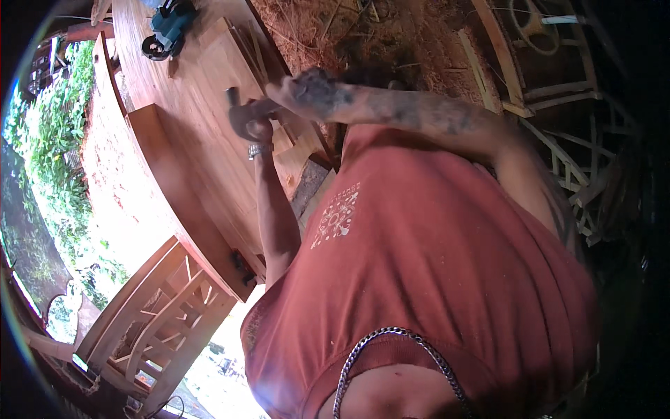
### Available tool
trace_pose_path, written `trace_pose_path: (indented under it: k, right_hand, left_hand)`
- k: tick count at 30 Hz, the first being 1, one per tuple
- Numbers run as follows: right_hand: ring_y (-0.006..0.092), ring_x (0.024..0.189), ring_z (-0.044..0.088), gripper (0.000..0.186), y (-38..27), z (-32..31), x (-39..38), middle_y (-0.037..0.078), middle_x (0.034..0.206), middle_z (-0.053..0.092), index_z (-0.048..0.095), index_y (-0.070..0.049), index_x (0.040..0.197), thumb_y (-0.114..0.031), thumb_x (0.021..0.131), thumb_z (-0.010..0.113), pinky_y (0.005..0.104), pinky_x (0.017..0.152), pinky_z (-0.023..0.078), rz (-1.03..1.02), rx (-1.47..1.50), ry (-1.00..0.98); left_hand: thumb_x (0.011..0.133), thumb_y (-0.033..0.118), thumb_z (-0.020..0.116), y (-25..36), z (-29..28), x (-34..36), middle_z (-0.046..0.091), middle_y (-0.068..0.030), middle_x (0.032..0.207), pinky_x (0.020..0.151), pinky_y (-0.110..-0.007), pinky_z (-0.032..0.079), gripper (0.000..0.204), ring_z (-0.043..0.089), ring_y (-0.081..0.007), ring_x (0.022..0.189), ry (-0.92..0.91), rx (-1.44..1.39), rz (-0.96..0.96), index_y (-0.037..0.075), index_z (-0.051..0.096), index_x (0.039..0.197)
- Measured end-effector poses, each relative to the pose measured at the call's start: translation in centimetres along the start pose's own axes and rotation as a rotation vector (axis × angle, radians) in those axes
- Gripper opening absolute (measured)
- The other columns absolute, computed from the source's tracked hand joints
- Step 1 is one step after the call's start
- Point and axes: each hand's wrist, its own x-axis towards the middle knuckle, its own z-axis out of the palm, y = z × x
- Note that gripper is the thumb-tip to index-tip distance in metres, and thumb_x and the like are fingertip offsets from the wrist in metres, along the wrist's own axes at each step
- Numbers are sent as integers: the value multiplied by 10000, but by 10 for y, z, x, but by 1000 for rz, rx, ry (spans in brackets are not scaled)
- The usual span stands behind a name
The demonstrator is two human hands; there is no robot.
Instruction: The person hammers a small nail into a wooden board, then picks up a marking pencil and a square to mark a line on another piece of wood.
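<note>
My left hand [259, 128], with a metal watch [259, 150] on its wrist, is closed low over the wooden workbench [202, 91]. What its fingers hold is hidden. Right above it is what looks like a hammer [239, 119], its dark head overlapping the fingers. The handle runs toward my right hand [300, 96], which appears closed around its end, though blurred. Beside both hands, pale wood pieces [283, 140] lie along the near edge of the bench.
A teal power tool [172, 28] with a black round part rests at the bench's far end. A long upright board [174, 181] borders the left side. Slatted wooden furniture [167, 314] stands lower left. Sawdust [314, 35] covers the ground ahead; wooden frames [551, 91] stand right.
</note>
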Motion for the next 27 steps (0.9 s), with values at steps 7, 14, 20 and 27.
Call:
trace_pose_path:
  k: [7, 14, 20, 27]
  right_hand:
    - [397, 691, 674, 399, 23, -3, -17, 235, 734, 646, 494, 21, 1184, -61, 802, 576, 517, 610, 524, -84, 190, 237]
    - [392, 636, 668, 437, 40, -17, -25, 224, 667, 624, 443, -9, 1228, -57, 833, 623, 528, 539, 502, -2, 188, 371]
    - [363, 626, 672, 331, 2, -70, -12, 204, 639, 610, 480, -8, 1145, -53, 843, 608, 483, 548, 516, 71, 311, 177]
    - [350, 651, 655, 276, -61, -102, 4, 140, 704, 582, 501, -41, 971, -50, 789, 708, 421, 557, 509, -138, 541, 395]
  left_hand:
    - [927, 286, 593, 29, -12, 11, 524, -13, 607, 435, -239, 387, 265, 504, -104, 506, 574, -293, -237, 89, 567, 751]
    - [882, 201, 639, 42, -17, -2, 512, -4, 557, 441, -261, 371, 330, 490, -86, 490, 96, -239, -73, -2, 562, 635]
    - [898, 206, 640, 37, -19, -8, 501, -14, 548, 455, -266, 343, 335, 451, -87, 484, -31, -123, -116, 9, 555, 640]
    - [859, 185, 622, 42, -15, -19, 580, -34, 610, 486, -296, 392, 275, 536, -113, 556, 87, 25, -24, 12, 591, 649]
